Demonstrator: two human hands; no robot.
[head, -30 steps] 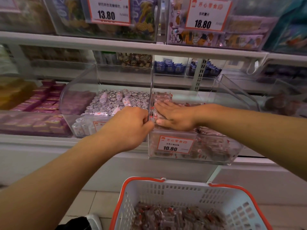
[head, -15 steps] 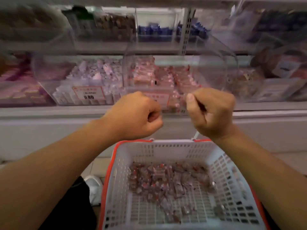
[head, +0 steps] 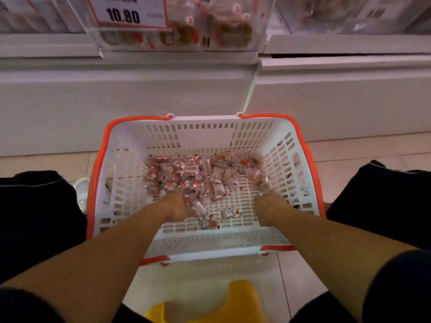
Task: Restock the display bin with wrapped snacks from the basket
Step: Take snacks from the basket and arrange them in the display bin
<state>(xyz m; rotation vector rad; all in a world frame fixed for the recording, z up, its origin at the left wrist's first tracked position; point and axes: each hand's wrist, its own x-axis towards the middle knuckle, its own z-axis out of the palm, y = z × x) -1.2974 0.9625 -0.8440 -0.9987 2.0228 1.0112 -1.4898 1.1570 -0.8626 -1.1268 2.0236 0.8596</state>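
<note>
A white basket with an orange rim stands on the floor between my knees. A pile of small wrapped snacks lies on its bottom. My left hand is down in the near left of the pile, its fingers buried among the wrappers. At the pile's right edge, my right hand is blurred and its fingers lie in the snacks. Whether either hand grips anything is not visible. The clear display bin with a 10.80 price tag hangs over the shelf edge at the top.
A white shelf base runs behind the basket. My knees in dark cloth flank it on both sides, with a white shoe at the left. A yellow stool sits below me. Neighbouring clear bins fill the top edge.
Both hands left the display bin, passed as fists above the basket, and have dropped into the snack pile. My view has tilted down from the shelf to the basket.
</note>
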